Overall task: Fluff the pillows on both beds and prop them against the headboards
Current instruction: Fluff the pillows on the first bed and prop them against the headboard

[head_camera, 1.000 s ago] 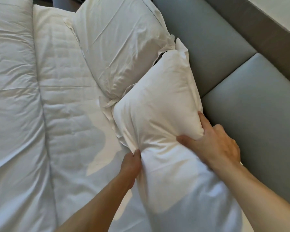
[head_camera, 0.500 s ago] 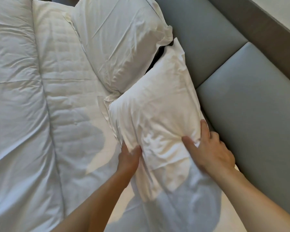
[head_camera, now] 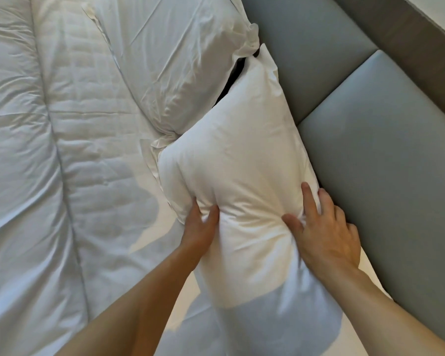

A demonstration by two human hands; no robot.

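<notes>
Two grips: fingers of left hand (head_camera: pixel 200 228) and right hand (head_camera: pixel 328 233) pinch the plump white pillow (head_camera: pixel 242 155), puckering its middle.

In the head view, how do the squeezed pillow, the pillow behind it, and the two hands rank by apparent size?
1. squeezed pillow, though it is nearer and the other is cropped.
2. back pillow.
3. right hand.
4. left hand, partly sunk into the pillow; the hands may really match.

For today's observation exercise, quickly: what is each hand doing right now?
Left hand: grips the left edge of the near pillow.
Right hand: grips the same pillow's right edge.
</notes>
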